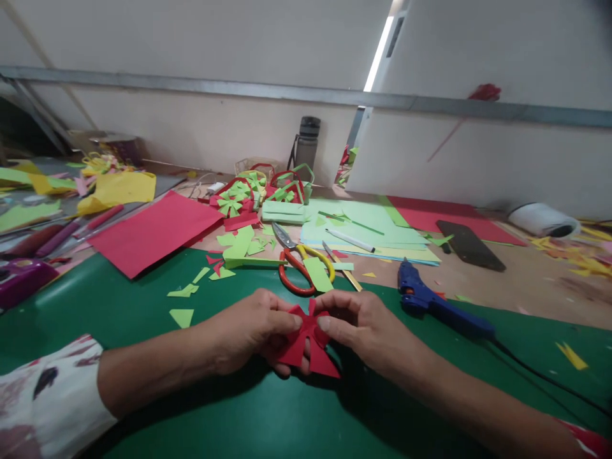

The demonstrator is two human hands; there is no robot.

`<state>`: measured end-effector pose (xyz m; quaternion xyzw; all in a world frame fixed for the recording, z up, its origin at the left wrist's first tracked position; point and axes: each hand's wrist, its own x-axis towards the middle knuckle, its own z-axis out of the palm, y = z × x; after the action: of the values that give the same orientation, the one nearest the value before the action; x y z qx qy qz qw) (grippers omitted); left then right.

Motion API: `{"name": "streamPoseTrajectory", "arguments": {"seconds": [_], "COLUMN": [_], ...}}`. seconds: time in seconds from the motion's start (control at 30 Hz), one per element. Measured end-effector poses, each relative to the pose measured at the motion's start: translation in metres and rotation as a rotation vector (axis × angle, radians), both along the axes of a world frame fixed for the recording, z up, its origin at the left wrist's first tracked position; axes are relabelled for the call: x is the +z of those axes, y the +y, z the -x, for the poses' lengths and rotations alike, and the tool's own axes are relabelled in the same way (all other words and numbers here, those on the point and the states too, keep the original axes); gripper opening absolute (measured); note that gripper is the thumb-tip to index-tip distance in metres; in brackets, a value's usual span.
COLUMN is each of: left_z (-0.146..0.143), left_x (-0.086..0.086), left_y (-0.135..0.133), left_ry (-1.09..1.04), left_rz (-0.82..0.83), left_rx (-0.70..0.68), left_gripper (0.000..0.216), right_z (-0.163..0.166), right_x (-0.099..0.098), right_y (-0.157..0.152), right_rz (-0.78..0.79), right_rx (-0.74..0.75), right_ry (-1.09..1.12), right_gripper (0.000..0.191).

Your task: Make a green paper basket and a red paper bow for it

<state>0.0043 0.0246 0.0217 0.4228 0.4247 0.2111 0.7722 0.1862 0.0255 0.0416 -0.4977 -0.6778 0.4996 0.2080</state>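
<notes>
Between my two hands, above the green mat [215, 421], is a red paper cutout [313, 357] with slits and flared petal-like pieces. My left hand [261, 328] pinches its left side, thumb on top and fingers underneath. On the other side, my right hand [366, 325] grips the upper right part between thumb and fingers. Just beyond my hands lie scissors [299, 268] with one red and one yellow handle, and a light green paper scrap [319, 274] rests on them. A pointed tool with a yellowish handle [351, 278] lies right of the scissors.
A blue glue gun [440, 306] with its cord lies at right. A red sheet [157, 229] lies at left; pale green sheets [368, 223] with a white pen [350, 240] lie behind. Small paper baskets [287, 191] and a dark bottle [306, 150] stand farther back. A phone [471, 245] is at right.
</notes>
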Motion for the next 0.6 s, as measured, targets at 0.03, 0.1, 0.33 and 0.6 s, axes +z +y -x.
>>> {"name": "streamPoseTrajectory", "arguments": {"seconds": [0.03,0.1,0.33,0.6], "left_z": [0.000,0.000,0.002,0.001], "left_x": [0.000,-0.001,-0.003,-0.002], "left_y": [0.000,0.001,0.000,0.000], "left_ry": [0.000,0.004,-0.032,-0.049], "left_rz": [0.004,0.015,-0.007,0.010], "left_rx": [0.001,0.002,-0.005,0.051], "left_gripper": [0.024,0.024,0.022,0.016], "right_z": [0.001,0.002,-0.002,-0.006], "right_x": [0.000,-0.001,-0.013,-0.021], "right_y": [-0.001,-0.003,-0.006,-0.008], "right_rz": [-0.023,-0.123,-0.720,-1.226], "right_rx": [-0.005,-0.009,0.132,0.229], "right_ry": [-0.011,-0.043,-0.060,-0.282], "right_gripper": [0.013,0.012,0.017,0.023]}}
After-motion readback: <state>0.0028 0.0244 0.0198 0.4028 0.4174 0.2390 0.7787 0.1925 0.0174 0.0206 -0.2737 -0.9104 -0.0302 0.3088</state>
